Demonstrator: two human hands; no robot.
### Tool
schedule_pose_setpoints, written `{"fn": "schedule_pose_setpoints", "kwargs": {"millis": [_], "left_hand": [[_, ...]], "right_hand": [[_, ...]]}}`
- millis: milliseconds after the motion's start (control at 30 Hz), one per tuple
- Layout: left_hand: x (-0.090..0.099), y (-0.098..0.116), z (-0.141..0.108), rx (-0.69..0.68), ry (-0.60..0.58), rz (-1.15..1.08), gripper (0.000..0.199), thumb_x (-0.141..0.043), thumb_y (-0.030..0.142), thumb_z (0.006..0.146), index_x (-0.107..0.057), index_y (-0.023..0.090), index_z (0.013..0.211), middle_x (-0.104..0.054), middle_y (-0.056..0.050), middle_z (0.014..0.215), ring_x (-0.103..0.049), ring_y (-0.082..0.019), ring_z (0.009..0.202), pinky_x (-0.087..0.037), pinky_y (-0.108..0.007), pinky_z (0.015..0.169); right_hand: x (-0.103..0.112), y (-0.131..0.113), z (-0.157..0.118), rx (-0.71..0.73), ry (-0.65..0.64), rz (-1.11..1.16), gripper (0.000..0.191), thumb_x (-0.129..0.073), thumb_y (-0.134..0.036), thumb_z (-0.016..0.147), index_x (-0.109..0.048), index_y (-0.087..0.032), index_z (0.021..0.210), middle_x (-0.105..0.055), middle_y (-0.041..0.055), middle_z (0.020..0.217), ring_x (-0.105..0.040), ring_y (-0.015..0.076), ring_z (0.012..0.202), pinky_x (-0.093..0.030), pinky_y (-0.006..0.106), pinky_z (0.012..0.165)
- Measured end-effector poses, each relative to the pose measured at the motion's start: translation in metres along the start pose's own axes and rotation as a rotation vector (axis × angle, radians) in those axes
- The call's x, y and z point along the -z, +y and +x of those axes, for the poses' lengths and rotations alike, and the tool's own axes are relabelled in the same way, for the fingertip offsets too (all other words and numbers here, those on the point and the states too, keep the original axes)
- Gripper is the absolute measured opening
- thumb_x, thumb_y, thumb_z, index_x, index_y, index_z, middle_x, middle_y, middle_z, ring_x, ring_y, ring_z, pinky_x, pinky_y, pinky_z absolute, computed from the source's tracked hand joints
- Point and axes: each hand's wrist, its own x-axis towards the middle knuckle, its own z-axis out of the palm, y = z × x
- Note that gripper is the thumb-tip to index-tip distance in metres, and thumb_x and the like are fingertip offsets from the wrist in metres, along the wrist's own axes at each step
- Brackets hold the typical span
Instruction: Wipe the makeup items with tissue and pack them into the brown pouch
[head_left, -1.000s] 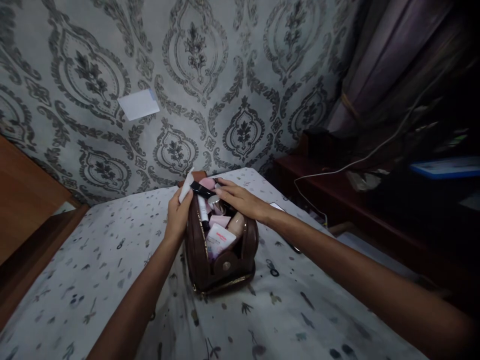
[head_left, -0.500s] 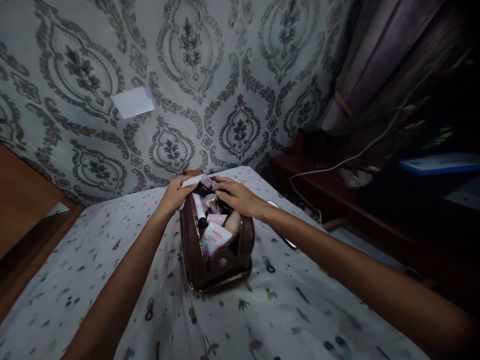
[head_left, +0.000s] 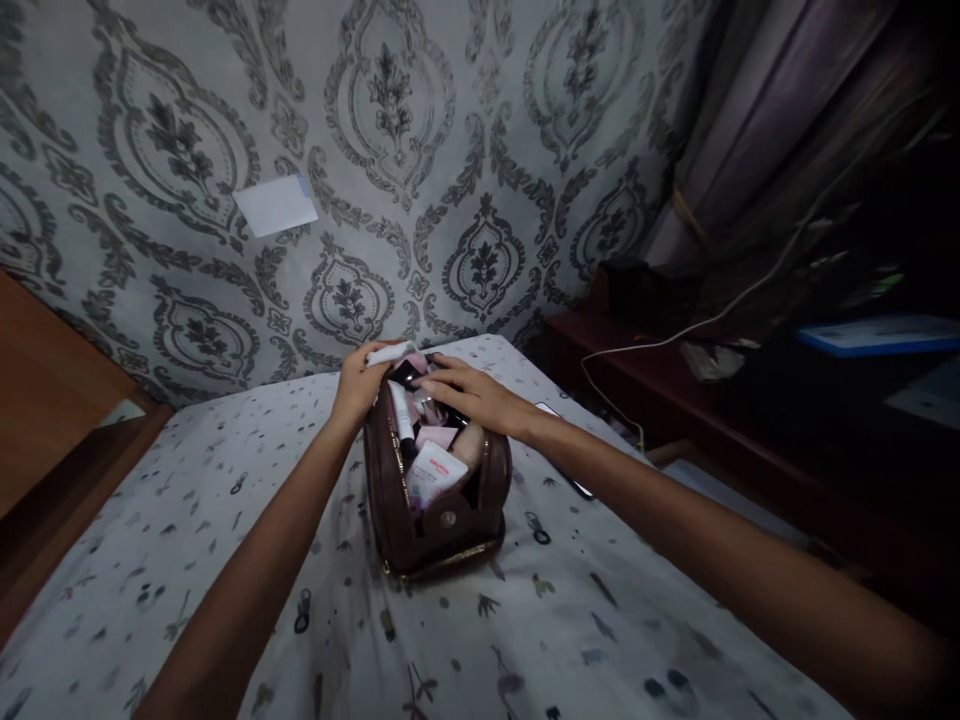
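Observation:
A dark brown zip bag (head_left: 390,505) stands open on the patterned bedsheet, packed with small items. Inside are a white tube with a black cap (head_left: 402,412), a white packet with red print (head_left: 436,472) and a beige item (head_left: 468,446). My left hand (head_left: 358,385) is closed on a white item (head_left: 390,353) at the bag's far left edge. Over the far right part of the opening lies my right hand (head_left: 472,393), its fingers apart and reaching over the contents; nothing is visibly held in it.
A phone (head_left: 564,450) lies on the bedsheet (head_left: 315,530), partly behind my right forearm. A white cable (head_left: 675,338) runs over a dark red ledge (head_left: 645,385) at the right. Patterned wall behind; wooden board (head_left: 52,390) at left.
The white item in my left hand has shifted slightly and looks more bunched. My right fingers have moved slightly over the contents. The view has shifted a little.

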Motion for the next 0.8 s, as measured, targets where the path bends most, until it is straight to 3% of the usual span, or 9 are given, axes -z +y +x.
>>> {"fn": "schedule_pose_setpoints", "kwargs": {"millis": [133, 267, 400, 533, 633, 733, 800], "left_hand": [[-0.006, 0.004, -0.018, 0.041, 0.176, -0.074, 0.029, -0.060, 0.030, 0.073, -0.071, 0.017, 0.097, -0.074, -0.004, 0.095, -0.065, -0.022, 0.092, -0.047, -0.033, 0.090], [-0.014, 0.010, -0.023, 0.017, 0.143, -0.056, 0.027, -0.058, 0.031, 0.077, -0.072, 0.017, 0.095, -0.074, -0.004, 0.095, -0.064, -0.022, 0.093, -0.047, -0.031, 0.089], [-0.017, 0.014, -0.023, 0.006, 0.142, -0.029, 0.026, -0.055, 0.030, 0.079, -0.072, 0.018, 0.096, -0.075, -0.003, 0.093, -0.064, -0.022, 0.091, -0.048, -0.030, 0.086], [-0.016, 0.011, -0.022, 0.001, 0.125, -0.044, 0.026, -0.055, 0.027, 0.079, -0.071, 0.018, 0.097, -0.076, -0.004, 0.099, -0.065, -0.023, 0.097, -0.048, -0.033, 0.092], [-0.016, 0.005, -0.020, -0.024, 0.108, -0.052, 0.028, -0.053, 0.026, 0.080, -0.071, 0.017, 0.100, -0.075, -0.006, 0.105, -0.065, -0.023, 0.102, -0.045, -0.034, 0.097], [-0.014, -0.002, -0.017, -0.043, 0.106, -0.022, 0.027, -0.052, 0.023, 0.080, -0.069, 0.018, 0.100, -0.074, -0.006, 0.108, -0.064, -0.022, 0.105, -0.044, -0.033, 0.099], [-0.012, -0.005, -0.015, -0.015, 0.099, 0.045, 0.022, -0.054, 0.021, 0.078, -0.068, 0.018, 0.095, -0.073, -0.005, 0.100, -0.064, -0.021, 0.098, -0.046, -0.031, 0.093]], "right_hand": [[-0.001, -0.004, 0.002, -0.008, -0.044, -0.014, 0.048, -0.050, -0.061, 0.093, -0.078, -0.022, 0.096, -0.067, 0.0084, 0.123, -0.031, 0.0333, 0.148, -0.026, 0.051, 0.120], [-0.004, -0.006, 0.004, -0.004, -0.029, -0.080, 0.039, -0.049, -0.047, 0.098, -0.077, -0.021, 0.099, -0.066, 0.0093, 0.122, -0.043, 0.0318, 0.139, -0.031, 0.049, 0.118], [-0.007, -0.005, 0.007, 0.006, -0.049, -0.140, 0.034, -0.045, -0.038, 0.099, -0.077, -0.025, 0.097, -0.068, 0.0051, 0.117, -0.042, 0.0300, 0.140, -0.030, 0.051, 0.118], [-0.010, -0.004, 0.009, 0.027, -0.023, -0.158, 0.035, -0.042, -0.036, 0.100, -0.069, -0.026, 0.120, -0.063, 0.0055, 0.133, -0.042, 0.0269, 0.141, -0.029, 0.052, 0.119], [-0.011, -0.005, 0.008, -0.014, -0.016, -0.195, 0.046, -0.041, -0.047, 0.100, -0.057, -0.027, 0.139, -0.047, 0.0064, 0.153, -0.032, 0.0291, 0.148, -0.021, 0.057, 0.121], [-0.011, -0.008, 0.008, -0.064, -0.056, -0.240, 0.059, -0.039, -0.061, 0.097, -0.051, -0.028, 0.145, -0.035, 0.0043, 0.161, -0.018, 0.0324, 0.153, -0.015, 0.059, 0.123], [-0.011, -0.010, 0.008, -0.050, -0.076, -0.269, 0.064, -0.035, -0.062, 0.098, -0.049, -0.025, 0.147, -0.034, 0.0065, 0.161, -0.020, 0.0312, 0.152, -0.015, 0.055, 0.124]]}}
